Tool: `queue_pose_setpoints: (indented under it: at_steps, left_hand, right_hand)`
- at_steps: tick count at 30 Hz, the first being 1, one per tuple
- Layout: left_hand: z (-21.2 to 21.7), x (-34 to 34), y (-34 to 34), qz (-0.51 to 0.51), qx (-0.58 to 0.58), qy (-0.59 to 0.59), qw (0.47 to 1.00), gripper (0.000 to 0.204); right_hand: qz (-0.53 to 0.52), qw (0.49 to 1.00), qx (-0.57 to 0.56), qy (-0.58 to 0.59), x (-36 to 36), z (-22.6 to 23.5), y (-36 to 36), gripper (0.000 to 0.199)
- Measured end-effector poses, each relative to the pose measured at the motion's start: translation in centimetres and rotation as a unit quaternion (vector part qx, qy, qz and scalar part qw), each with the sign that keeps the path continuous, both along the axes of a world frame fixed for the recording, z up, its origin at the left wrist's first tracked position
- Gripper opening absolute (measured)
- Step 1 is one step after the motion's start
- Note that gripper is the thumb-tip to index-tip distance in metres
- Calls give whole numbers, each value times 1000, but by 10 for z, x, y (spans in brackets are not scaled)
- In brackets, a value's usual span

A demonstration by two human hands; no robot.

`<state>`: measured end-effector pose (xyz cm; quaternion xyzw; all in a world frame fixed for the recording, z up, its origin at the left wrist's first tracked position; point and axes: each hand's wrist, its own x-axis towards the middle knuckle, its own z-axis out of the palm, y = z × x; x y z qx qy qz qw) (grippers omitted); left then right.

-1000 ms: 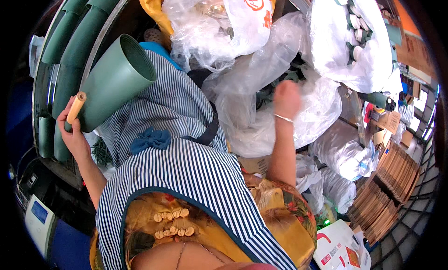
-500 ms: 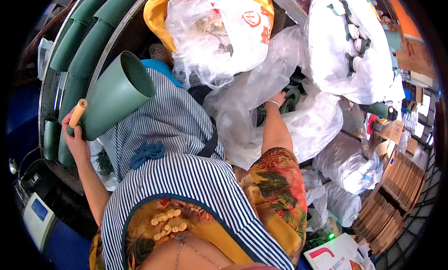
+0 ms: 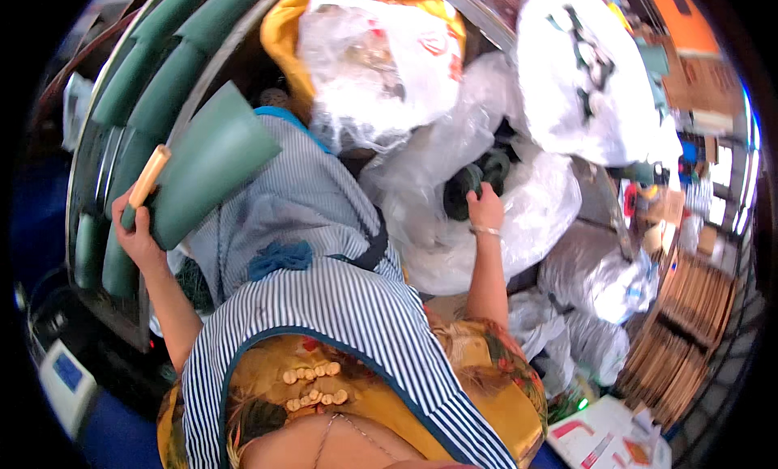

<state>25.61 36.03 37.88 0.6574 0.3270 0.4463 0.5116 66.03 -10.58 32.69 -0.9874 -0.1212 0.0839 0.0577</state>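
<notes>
The left hand (image 3: 138, 234) is closed around a wooden handle (image 3: 149, 177) and presses against the big green tube (image 3: 207, 165), which lies tilted across a striped cloth bundle (image 3: 300, 202). Left of the tube, more green tubes (image 3: 134, 88) stand stacked side by side in a curved metal rack (image 3: 81, 185).

The right hand (image 3: 486, 208) reaches into a large clear plastic bag (image 3: 535, 202), fingers curled on a dark green roll (image 3: 474, 181) that sits in the bag's open mouth; how tightly it grips cannot be told. A thin bracelet (image 3: 485, 231) circles the wrist.

The bag's crumpled plastic folds around the roll on every side, partly covering it. Above the bag lies a white plastic sack (image 3: 373, 64) inside a yellow one (image 3: 284, 31); to the upper right of the bag is another white sack (image 3: 583, 80). Below and right of the bag lie more clear bags (image 3: 600, 275), then stacked brown cardboard pieces (image 3: 681, 331).
</notes>
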Motion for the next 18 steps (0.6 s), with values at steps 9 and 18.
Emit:
queue_pose_setpoints:
  at_steps: [9,18]
  left_hand:
    - [36,-20,-45,78,-119,-107,984,32]
    - [62,-37,-66,44,-84,-128,987,48]
  right_hand:
    - [344,910,191,127,-137,60,144,47]
    - [457,733,489,127,-153,155,291,46]
